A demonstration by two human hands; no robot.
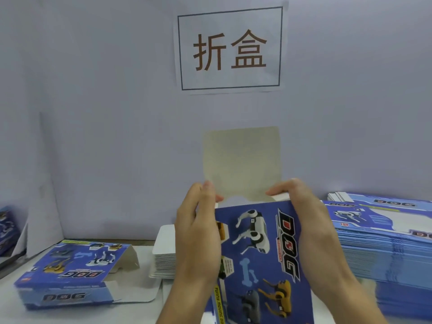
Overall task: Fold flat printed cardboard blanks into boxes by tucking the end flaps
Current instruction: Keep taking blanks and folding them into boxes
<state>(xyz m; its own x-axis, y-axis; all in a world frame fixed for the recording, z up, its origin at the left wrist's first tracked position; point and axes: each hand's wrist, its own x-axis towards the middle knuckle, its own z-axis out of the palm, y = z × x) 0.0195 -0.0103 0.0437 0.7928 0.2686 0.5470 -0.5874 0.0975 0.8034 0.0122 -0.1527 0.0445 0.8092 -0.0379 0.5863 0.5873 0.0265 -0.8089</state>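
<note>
Both hands up mid-frame holding one blue printed box point(257, 253) upright, well above the table point(145, 286). Left hand point(198, 232) grips the box's left edge, fingers curled round it, thumb on the side nearest the camera. Right hand point(301, 211) grips the top right corner, fingers curled over the upper edge. Box's top end is open: a plain beige flap point(242, 160) stands straight up from the far side, a small white flap point(281, 197) shows under the right fingertips. Can't see inside the box, the front panel blocks it; the bottom end is cut off by the frame edge. To the left on the table lies a second box point(70, 274), on its side, end flaps loose and untucked; its inside is not visible from here. Right side: a tall stack of flat blanks point(383, 249), the lower part blurred and partly behind the right forearm. Behind the left hand sits a stack of white cards point(164, 251), partly hidden by the wrist. Far left edge: something blue and printed point(8, 230), cut off and blurred, can't tell what it is. A paper sign point(230, 49) is on the back wall.
</note>
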